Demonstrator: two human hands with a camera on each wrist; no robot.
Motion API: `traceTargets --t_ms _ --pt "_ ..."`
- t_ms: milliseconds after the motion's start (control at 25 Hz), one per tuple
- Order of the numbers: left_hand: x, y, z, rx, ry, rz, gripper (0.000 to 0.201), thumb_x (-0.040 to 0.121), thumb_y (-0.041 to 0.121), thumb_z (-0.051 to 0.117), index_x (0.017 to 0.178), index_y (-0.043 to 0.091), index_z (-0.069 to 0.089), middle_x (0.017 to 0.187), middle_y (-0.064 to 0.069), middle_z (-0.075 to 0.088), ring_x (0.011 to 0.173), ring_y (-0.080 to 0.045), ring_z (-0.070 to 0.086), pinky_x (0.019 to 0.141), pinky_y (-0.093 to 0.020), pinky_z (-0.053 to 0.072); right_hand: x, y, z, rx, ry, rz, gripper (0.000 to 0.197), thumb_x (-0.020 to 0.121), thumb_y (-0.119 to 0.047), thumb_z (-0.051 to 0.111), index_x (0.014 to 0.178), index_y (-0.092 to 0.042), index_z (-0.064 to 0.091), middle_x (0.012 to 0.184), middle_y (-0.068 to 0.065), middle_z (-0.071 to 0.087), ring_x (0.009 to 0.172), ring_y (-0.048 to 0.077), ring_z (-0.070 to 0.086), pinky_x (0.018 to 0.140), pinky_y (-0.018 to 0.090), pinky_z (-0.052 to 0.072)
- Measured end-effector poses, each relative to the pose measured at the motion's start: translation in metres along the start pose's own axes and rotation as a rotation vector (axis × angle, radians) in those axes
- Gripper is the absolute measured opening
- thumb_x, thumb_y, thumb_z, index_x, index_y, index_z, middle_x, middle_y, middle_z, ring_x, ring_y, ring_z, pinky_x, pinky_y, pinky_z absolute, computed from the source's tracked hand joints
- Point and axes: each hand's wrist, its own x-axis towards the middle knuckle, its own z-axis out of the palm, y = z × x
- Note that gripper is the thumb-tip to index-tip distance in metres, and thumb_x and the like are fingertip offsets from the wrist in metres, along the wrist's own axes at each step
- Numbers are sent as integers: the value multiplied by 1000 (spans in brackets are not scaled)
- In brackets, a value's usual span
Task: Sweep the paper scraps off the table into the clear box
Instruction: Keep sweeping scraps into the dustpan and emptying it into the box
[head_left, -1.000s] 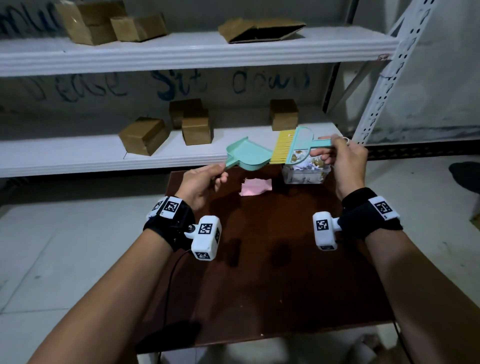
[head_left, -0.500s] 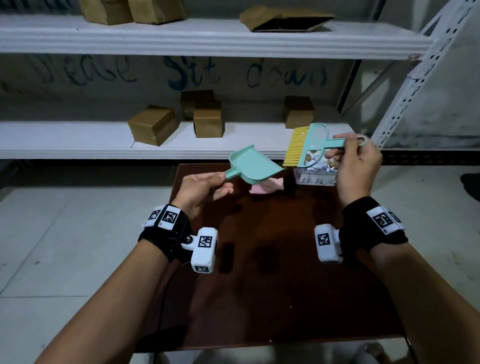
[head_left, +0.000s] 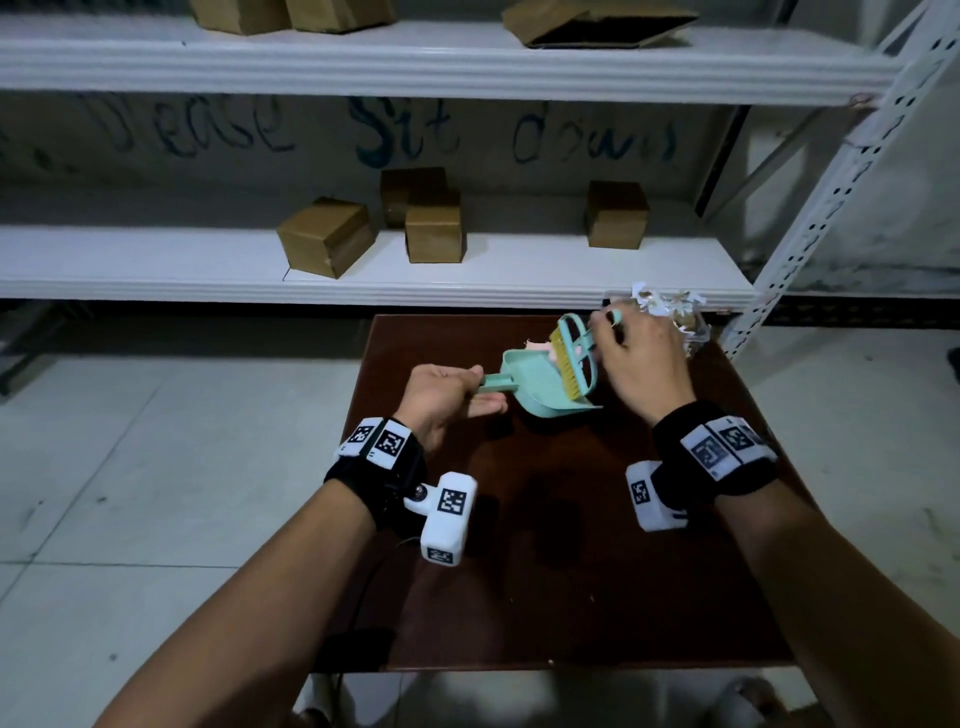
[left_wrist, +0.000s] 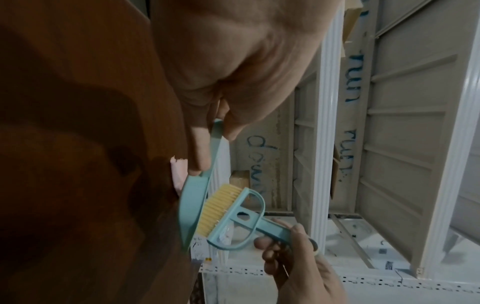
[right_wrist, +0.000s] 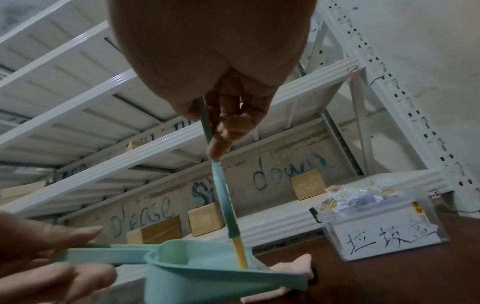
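Note:
My left hand (head_left: 447, 395) grips the handle of a mint-green dustpan (head_left: 540, 384) held low over the brown table (head_left: 571, 571). My right hand (head_left: 639, 364) grips the handle of a mint brush with yellow bristles (head_left: 571, 364), and the bristles stand inside the pan (right_wrist: 221, 265). A pink paper scrap (right_wrist: 291, 267) lies on the table just beyond and under the pan's lip. The clear box (right_wrist: 381, 222), labelled and full of paper scraps, stands at the table's far right corner, partly hidden behind my right hand in the head view.
A white metal shelf rack (head_left: 363, 275) runs right behind the table, with several cardboard boxes (head_left: 327, 239) on it. Its perforated upright (head_left: 810, 234) stands just right of the clear box. Grey tiled floor (head_left: 156, 467) surrounds the table.
Both hands have come down from above the box toward the table. The brush has turned and its bristles now sit in the dustpan, which has moved over the pink scrap.

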Motion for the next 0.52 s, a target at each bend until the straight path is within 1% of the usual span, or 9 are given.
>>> traceTargets --t_ms 120,160,240,320,400,480,520 --pt "-1 -10 6 10 9 -7 30 100 -1 53 111 -29 55 88 -41 65 57 -31 72 60 -28 63 -14 -8 6 -57 -141 -81 41 101 -45 43 91 -14 68 77 14 68 76 34 64 69 42 50" --pt "0 -12 7 8 8 -7 29 100 -2 52 111 -29 55 87 -40 66 57 -31 73 62 -29 63 -20 -14 8 -83 -183 -114 39 101 -44 46 89 -14 67 74 13 63 75 33 62 68 41 50" --pt "1 -14 11 0 -10 -20 28 100 -2 53 112 -27 56 93 -39 67 61 -32 74 63 -29 63 -29 -22 11 -128 -242 -163 33 100 -42 53 89 -14 67 71 8 58 76 30 61 66 38 47" --pt "0 -15 15 0 -53 -46 27 100 -2 53 113 -25 57 98 -39 68 66 -33 75 64 -29 63 -35 -27 15 -143 -289 -171 32 96 -46 61 92 -16 71 73 4 62 81 26 61 68 37 49" --pt "-2 -15 20 -5 -110 -59 21 99 -5 51 110 -21 58 93 -34 71 69 -33 75 67 -30 63 -37 -29 19 -147 -341 -162 35 89 -53 68 92 -18 73 79 2 68 89 25 62 72 37 51" --pt "-3 -15 23 4 -156 -63 20 98 -11 45 107 -20 61 91 -29 71 72 -31 75 71 -31 63 -36 -27 23 -151 -366 -171 37 85 -55 72 85 -18 69 83 1 68 93 25 62 73 34 46" --pt "-4 -15 23 19 -191 -63 25 97 -13 41 108 -20 63 94 -29 72 76 -31 75 74 -30 63 -34 -25 25 -144 -364 -169 37 84 -54 74 84 -17 69 85 2 69 95 25 63 73 34 44"
